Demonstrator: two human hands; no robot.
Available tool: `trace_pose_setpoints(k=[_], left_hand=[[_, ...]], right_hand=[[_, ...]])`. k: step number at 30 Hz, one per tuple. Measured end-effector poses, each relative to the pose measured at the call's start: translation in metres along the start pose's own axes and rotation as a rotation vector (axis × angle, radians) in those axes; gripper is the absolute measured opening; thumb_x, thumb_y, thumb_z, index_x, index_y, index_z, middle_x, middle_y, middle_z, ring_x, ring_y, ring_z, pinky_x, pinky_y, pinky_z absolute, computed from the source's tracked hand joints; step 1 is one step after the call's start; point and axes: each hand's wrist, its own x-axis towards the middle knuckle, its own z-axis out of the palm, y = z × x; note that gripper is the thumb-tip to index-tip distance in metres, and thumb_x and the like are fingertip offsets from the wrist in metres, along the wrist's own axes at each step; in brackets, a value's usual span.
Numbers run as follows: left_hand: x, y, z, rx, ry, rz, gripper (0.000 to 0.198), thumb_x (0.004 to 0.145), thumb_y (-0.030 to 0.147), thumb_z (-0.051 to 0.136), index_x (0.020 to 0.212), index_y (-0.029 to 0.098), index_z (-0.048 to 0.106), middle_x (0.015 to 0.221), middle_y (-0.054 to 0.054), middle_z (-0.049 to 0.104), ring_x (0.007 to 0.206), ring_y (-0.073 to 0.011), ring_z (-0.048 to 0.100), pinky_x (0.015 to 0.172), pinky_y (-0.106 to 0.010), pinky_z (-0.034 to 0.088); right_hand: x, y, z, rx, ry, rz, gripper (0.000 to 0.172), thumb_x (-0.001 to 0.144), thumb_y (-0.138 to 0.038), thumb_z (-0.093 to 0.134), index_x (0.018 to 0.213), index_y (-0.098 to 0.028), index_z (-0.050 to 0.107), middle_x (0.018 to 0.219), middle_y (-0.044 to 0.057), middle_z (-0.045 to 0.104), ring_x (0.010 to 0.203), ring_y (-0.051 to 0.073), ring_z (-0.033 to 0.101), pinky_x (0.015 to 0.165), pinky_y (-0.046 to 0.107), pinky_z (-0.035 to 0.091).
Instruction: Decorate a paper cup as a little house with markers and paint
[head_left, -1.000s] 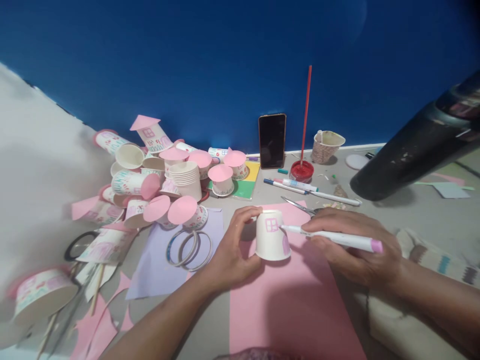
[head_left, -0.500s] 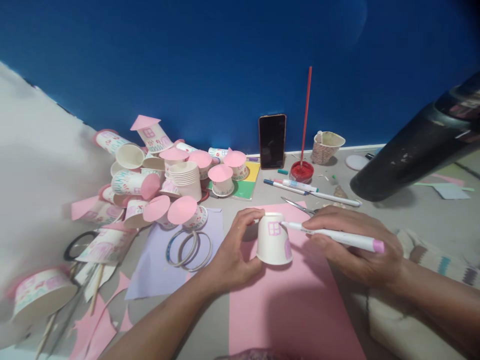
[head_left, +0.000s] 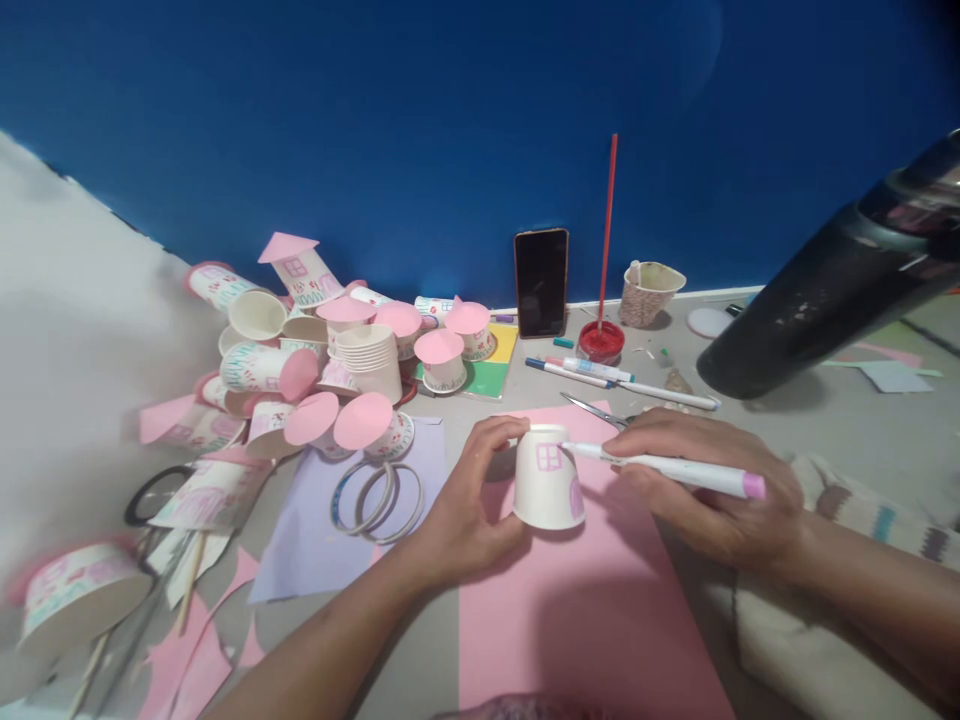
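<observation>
My left hand [head_left: 480, 495] grips a white paper cup [head_left: 538, 500] between thumb and fingers. The cup is upside down above a pink paper sheet [head_left: 600, 630]. A pink-purple window with panes is drawn on its side, and part of a rounded purple shape shows at the lower right. In my right hand [head_left: 705, 490] is a white marker [head_left: 679, 470] with a pink end cap. Its tip is at the window's upper right corner; whether it touches the cup I cannot tell. Scissors [head_left: 596, 410] lie just beyond my right hand, their handles partly hidden.
Decorated cups with pink paper roofs [head_left: 364, 420] crowd the left, beside a stack of plain cups [head_left: 371, 365]. Bangles [head_left: 375, 500] rest on lilac paper [head_left: 292, 550]. Toward the wall stand a phone [head_left: 541, 285], a red pot with a stick [head_left: 600, 343] and a dark bottle [head_left: 810, 290].
Both hands, the cup and the marker hold almost the same place. The background has shifted very slightly left with the camera.
</observation>
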Motion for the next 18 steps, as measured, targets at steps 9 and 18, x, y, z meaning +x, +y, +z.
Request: trace_pose_setpoints(k=[9,18], left_hand=[[0.0001,0.0018,0.0006,-0.007,0.019,-0.013,0.079,0.077,0.003,0.067,0.147,0.032,0.046,0.146,-0.012,0.054,0.143,-0.0329,0.052,0.120,-0.056,0.047],[0.0002,0.0016,0.0008,-0.003,0.014,0.001,0.081,0.075,0.002,0.067,0.148,0.031,0.046,0.146,-0.012,0.053,0.144,-0.0326,0.051,0.120,-0.055,0.048]], right_hand=[[0.0003,-0.0027,-0.0001,-0.008,0.008,0.026,0.019,0.096,-0.009,0.062,0.103,-0.022,0.074,0.080,0.004,0.081,0.067,0.018,0.077,0.062,0.029,0.061],[0.0029,-0.0038,-0.0039,-0.037,-0.012,0.006,0.019,0.097,-0.010,0.063,0.102,-0.023,0.075,0.080,0.003,0.082,0.067,0.018,0.077,0.062,0.028,0.062]])
